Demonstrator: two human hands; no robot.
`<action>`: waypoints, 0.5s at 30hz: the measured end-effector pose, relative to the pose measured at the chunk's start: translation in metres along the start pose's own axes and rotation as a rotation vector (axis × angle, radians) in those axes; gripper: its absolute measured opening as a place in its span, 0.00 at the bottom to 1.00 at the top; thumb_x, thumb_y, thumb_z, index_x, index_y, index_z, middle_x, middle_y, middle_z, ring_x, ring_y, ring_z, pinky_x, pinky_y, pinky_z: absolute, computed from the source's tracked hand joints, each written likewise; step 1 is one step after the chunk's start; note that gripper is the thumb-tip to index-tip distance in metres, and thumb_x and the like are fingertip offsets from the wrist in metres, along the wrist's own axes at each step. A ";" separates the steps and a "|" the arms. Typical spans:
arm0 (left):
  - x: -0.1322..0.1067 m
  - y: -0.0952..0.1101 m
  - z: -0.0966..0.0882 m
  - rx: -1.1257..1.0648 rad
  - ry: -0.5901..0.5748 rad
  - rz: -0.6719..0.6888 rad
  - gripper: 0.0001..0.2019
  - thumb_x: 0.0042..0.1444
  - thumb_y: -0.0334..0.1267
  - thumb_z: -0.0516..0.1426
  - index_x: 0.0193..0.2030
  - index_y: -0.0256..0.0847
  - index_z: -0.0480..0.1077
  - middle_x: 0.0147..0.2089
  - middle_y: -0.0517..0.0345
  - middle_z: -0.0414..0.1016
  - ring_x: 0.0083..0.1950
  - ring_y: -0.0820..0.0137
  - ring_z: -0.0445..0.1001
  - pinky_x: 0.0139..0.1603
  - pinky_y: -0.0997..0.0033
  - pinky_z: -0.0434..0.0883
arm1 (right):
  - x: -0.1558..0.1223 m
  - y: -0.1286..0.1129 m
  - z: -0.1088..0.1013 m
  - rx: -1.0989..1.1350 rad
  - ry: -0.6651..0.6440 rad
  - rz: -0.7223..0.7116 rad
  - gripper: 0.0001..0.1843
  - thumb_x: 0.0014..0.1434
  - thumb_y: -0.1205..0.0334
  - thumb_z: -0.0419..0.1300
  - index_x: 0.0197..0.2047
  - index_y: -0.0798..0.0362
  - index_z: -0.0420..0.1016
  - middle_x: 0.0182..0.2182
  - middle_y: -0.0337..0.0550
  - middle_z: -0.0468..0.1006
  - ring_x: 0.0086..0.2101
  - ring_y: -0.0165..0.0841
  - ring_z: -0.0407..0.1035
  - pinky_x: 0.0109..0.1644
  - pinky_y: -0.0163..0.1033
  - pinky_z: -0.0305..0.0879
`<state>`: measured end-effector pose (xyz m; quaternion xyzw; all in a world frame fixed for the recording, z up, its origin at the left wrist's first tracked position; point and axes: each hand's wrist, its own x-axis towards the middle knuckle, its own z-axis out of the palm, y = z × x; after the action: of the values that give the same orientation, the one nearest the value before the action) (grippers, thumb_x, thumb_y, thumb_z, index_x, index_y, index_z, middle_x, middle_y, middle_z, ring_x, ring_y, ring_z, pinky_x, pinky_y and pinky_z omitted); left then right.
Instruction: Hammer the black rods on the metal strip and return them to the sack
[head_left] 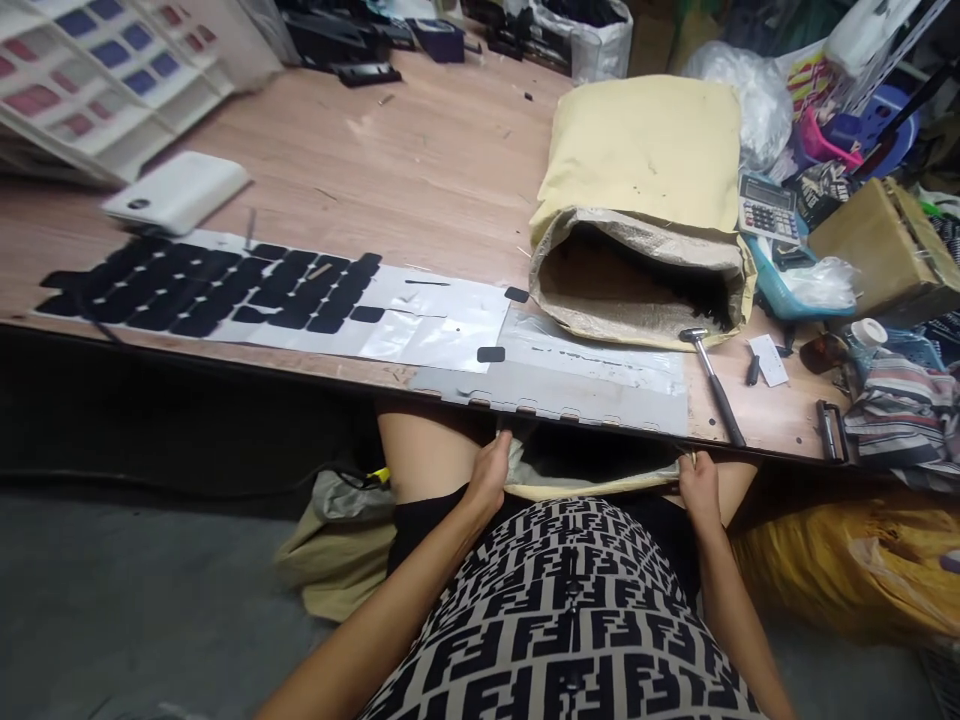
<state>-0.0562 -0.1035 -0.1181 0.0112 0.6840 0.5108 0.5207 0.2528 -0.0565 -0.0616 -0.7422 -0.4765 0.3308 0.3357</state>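
Below the table edge, a pale yellow sack (600,487) lies across my lap with its mouth facing the table. My left hand (491,472) has its fingers closed on the left end of the sack's rim. At the right end, my right hand (699,487) pinches the same rim. The sack's inside is dark, and the table edge hides part of it. On the table above my hands, a larger yellow sack (645,150) lies with its lined mouth open toward me. A small hammer (716,390) rests to its right, touching neither hand.
Flat black pieces (202,290) cover white sheets (442,300) along the table's front. A white box-shaped device (176,192) and a slotted crate (112,80) stand at the left. On the right are a calculator (769,208), a cardboard box (885,245) and striped cloth (900,405).
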 end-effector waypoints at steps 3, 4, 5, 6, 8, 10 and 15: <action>-0.002 -0.002 -0.001 0.016 0.012 -0.025 0.15 0.55 0.48 0.59 0.35 0.36 0.74 0.30 0.54 0.77 0.36 0.64 0.78 0.41 0.66 0.76 | -0.011 -0.004 -0.018 -0.268 -0.077 -0.074 0.05 0.53 0.56 0.55 0.31 0.48 0.65 0.20 0.34 0.63 0.25 0.33 0.59 0.31 0.35 0.55; -0.004 -0.003 -0.003 0.026 0.023 -0.016 0.15 0.56 0.49 0.60 0.35 0.36 0.74 0.31 0.53 0.78 0.38 0.63 0.79 0.43 0.66 0.76 | -0.015 -0.004 -0.023 -0.353 -0.102 -0.103 0.05 0.53 0.57 0.53 0.33 0.48 0.67 0.21 0.34 0.64 0.25 0.34 0.60 0.31 0.36 0.55; -0.007 -0.005 -0.005 0.039 0.034 0.004 0.14 0.56 0.49 0.60 0.35 0.37 0.74 0.33 0.52 0.78 0.41 0.62 0.79 0.45 0.65 0.76 | -0.020 -0.003 -0.029 -0.412 -0.119 -0.124 0.06 0.53 0.59 0.52 0.35 0.47 0.68 0.21 0.35 0.65 0.25 0.34 0.61 0.31 0.36 0.55; -0.011 -0.006 -0.007 0.052 0.040 0.029 0.14 0.56 0.48 0.61 0.35 0.38 0.75 0.35 0.51 0.79 0.44 0.61 0.79 0.48 0.65 0.75 | -0.023 -0.003 -0.033 -0.449 -0.130 -0.133 0.07 0.53 0.59 0.51 0.35 0.47 0.68 0.21 0.35 0.65 0.25 0.35 0.62 0.31 0.36 0.55; -0.017 -0.009 -0.011 0.058 0.035 0.073 0.12 0.56 0.47 0.62 0.35 0.39 0.75 0.38 0.51 0.80 0.48 0.60 0.78 0.51 0.64 0.75 | -0.024 -0.001 -0.038 -0.479 -0.133 -0.121 0.08 0.53 0.58 0.50 0.35 0.47 0.68 0.21 0.37 0.67 0.25 0.37 0.64 0.31 0.37 0.56; -0.020 -0.008 -0.011 0.054 0.026 0.073 0.11 0.56 0.46 0.62 0.35 0.40 0.74 0.38 0.50 0.80 0.49 0.60 0.78 0.51 0.64 0.74 | -0.018 -0.002 -0.039 -0.475 -0.135 -0.094 0.08 0.53 0.57 0.50 0.35 0.46 0.67 0.21 0.37 0.68 0.25 0.38 0.66 0.31 0.37 0.57; -0.019 0.010 -0.003 0.346 -0.015 0.175 0.11 0.55 0.47 0.59 0.31 0.42 0.69 0.31 0.56 0.76 0.40 0.61 0.76 0.40 0.69 0.71 | 0.003 -0.005 -0.031 -0.481 -0.160 -0.052 0.08 0.51 0.57 0.51 0.33 0.46 0.68 0.21 0.39 0.72 0.27 0.41 0.71 0.33 0.38 0.60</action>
<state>-0.0553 -0.1111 -0.0976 0.1639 0.7540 0.4289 0.4697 0.2770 -0.0578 -0.0408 -0.7597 -0.5854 0.2569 0.1188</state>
